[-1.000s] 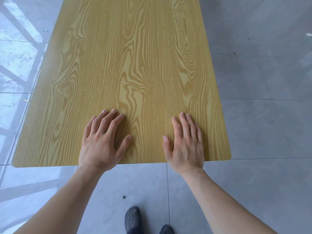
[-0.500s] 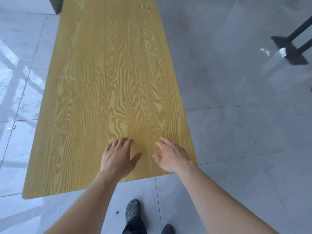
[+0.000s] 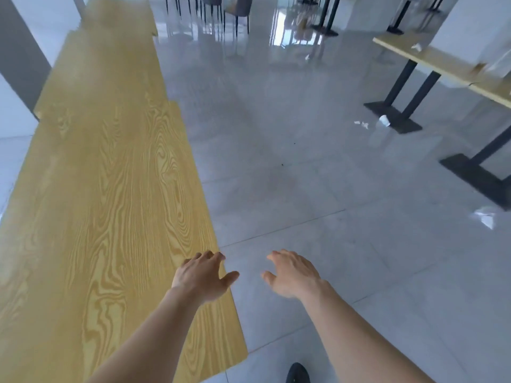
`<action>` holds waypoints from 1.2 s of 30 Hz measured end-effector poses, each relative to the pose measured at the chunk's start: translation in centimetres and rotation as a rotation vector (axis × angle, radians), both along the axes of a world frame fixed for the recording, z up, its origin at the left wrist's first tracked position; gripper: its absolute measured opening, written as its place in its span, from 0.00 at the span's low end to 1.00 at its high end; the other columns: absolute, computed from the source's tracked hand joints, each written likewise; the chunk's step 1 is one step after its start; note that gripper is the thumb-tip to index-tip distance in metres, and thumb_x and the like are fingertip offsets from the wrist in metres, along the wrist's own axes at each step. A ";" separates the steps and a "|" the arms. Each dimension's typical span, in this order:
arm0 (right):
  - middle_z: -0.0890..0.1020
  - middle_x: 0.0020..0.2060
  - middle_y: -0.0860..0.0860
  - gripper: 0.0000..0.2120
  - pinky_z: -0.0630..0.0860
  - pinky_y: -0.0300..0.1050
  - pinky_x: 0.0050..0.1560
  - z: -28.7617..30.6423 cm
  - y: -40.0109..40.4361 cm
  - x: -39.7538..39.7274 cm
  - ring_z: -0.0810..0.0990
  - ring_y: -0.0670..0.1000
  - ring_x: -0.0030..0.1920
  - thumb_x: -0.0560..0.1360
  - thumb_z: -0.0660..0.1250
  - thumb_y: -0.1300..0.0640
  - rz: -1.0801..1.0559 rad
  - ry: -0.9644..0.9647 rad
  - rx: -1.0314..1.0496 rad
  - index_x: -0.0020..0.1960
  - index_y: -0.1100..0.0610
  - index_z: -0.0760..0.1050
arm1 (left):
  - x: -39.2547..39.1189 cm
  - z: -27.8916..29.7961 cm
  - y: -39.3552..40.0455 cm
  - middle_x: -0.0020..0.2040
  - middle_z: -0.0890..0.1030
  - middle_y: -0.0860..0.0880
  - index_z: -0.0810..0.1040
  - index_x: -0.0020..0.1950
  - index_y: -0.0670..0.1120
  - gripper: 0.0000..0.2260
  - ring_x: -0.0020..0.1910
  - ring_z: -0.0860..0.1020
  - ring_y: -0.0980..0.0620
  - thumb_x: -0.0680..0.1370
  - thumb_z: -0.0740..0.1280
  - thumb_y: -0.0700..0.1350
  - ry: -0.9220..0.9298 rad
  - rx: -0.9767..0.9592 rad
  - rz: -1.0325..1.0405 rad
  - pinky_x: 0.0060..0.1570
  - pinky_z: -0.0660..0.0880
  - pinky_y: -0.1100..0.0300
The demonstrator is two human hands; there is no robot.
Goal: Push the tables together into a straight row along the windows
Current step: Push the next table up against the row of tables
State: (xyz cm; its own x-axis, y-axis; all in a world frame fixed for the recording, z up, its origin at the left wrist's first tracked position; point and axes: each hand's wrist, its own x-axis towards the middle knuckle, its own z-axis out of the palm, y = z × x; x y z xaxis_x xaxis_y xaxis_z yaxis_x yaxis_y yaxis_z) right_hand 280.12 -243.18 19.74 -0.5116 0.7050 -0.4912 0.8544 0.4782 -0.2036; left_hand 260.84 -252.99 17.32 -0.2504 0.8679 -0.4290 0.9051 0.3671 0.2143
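Observation:
A long wood-grain table point(image 3: 105, 217) fills the left side of the head view. Its far end meets a second table point(image 3: 105, 70), and a third table point(image 3: 119, 12) lies beyond that; the edges are slightly offset. My left hand point(image 3: 203, 276) hovers over the near table's right edge, fingers spread, holding nothing. Over the bare floor to the right of the table, my right hand point(image 3: 294, 272) hangs with fingers apart and empty.
Grey glossy tiles point(image 3: 304, 189) spread to the right. More tables on black pedestal bases point(image 3: 395, 117) stand at the far right, with a paper cup point(image 3: 384, 120) and scraps on the floor near them. Chairs point(image 3: 237, 6) stand at the back. My shoe point(image 3: 297, 373) shows below.
Both hands have lifted off the tabletop's near end and shifted right; my right hand is now off the table. The view has risen and turned right, showing the row of tables.

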 end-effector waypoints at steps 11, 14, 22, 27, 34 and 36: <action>0.75 0.70 0.53 0.26 0.70 0.50 0.69 4.4 19.6 13.7 0.72 0.57 0.71 0.81 0.62 0.41 -0.102 0.013 0.067 0.74 0.53 0.69 | 11.7 6.2 21.0 0.75 0.71 0.53 0.66 0.78 0.55 0.30 0.73 0.69 0.50 0.80 0.55 0.69 0.036 0.061 -0.063 0.71 0.64 0.51; 0.74 0.70 0.53 0.27 0.69 0.49 0.69 4.9 24.2 14.8 0.71 0.56 0.71 0.81 0.62 0.41 -0.108 -0.003 0.073 0.75 0.53 0.68 | 12.7 6.4 25.8 0.74 0.72 0.53 0.66 0.77 0.56 0.30 0.73 0.70 0.50 0.80 0.55 0.69 0.034 0.061 -0.076 0.70 0.64 0.52; 0.75 0.70 0.54 0.27 0.70 0.52 0.70 4.5 38.9 10.0 0.72 0.58 0.71 0.80 0.63 0.41 -0.041 -0.023 0.092 0.75 0.53 0.69 | 9.0 5.3 39.9 0.75 0.71 0.53 0.66 0.77 0.55 0.30 0.73 0.69 0.49 0.80 0.56 0.69 0.016 0.078 -0.038 0.72 0.64 0.51; 0.75 0.70 0.54 0.27 0.70 0.52 0.70 5.5 49.9 2.8 0.73 0.58 0.71 0.80 0.62 0.40 0.014 -0.057 0.104 0.74 0.54 0.70 | 1.9 5.5 50.2 0.74 0.72 0.53 0.67 0.77 0.56 0.30 0.73 0.69 0.49 0.80 0.56 0.69 -0.017 0.116 0.042 0.72 0.64 0.52; 0.75 0.70 0.54 0.26 0.69 0.50 0.70 8.0 62.2 -9.5 0.71 0.57 0.72 0.81 0.62 0.41 0.135 -0.005 0.125 0.74 0.54 0.70 | -8.8 6.8 60.2 0.74 0.72 0.53 0.68 0.76 0.55 0.30 0.73 0.69 0.50 0.79 0.57 0.69 -0.013 0.147 0.186 0.71 0.64 0.52; 0.75 0.70 0.54 0.26 0.70 0.50 0.70 7.9 65.2 -13.2 0.72 0.57 0.71 0.81 0.62 0.41 0.179 0.000 0.124 0.74 0.53 0.70 | -11.9 6.9 62.6 0.74 0.72 0.53 0.68 0.76 0.55 0.30 0.73 0.69 0.49 0.80 0.57 0.69 0.000 0.148 0.231 0.71 0.64 0.52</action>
